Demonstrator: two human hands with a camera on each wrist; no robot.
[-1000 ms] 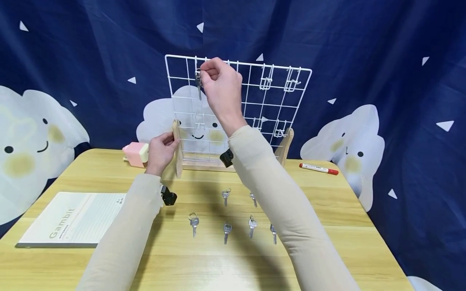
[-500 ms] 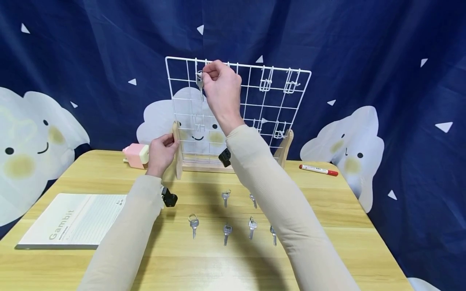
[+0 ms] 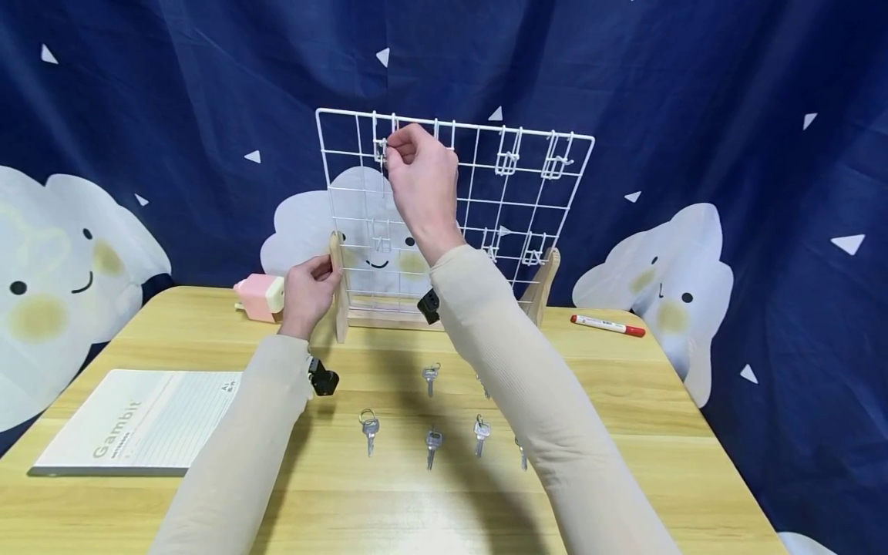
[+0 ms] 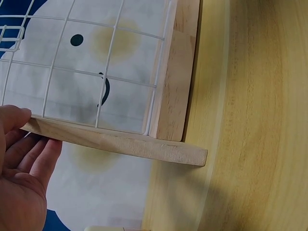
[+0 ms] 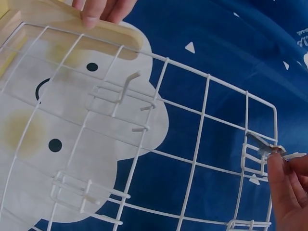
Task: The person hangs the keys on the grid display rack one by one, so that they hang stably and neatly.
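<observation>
My right hand (image 3: 425,181) is raised at the upper left of a white wire grid panel (image 3: 479,127). Its thumb and fingers pinch a key (image 5: 260,141) beside a white wire hook (image 3: 379,146); the key's blade shows in the right wrist view, while the fingers cover much of its head. Low on the left, my left hand (image 3: 308,293) holds the wooden side post (image 4: 115,141) of the grid's stand, thumb on one face and fingers behind. More hooks (image 3: 555,163) hang on the grid at the top right and lower down.
Several loose keys (image 3: 370,428) with rings lie on the wooden table, some partly behind my right forearm. A notebook (image 3: 139,420) is at the left, a pink and cream block-shaped object (image 3: 260,297) near the left hand, and a red-capped marker (image 3: 607,324) at the right.
My right hand has come down slightly. The key, which hung downward below the fingertips, has turned and is now mostly hidden in the head view. The left hand stays on the post.
</observation>
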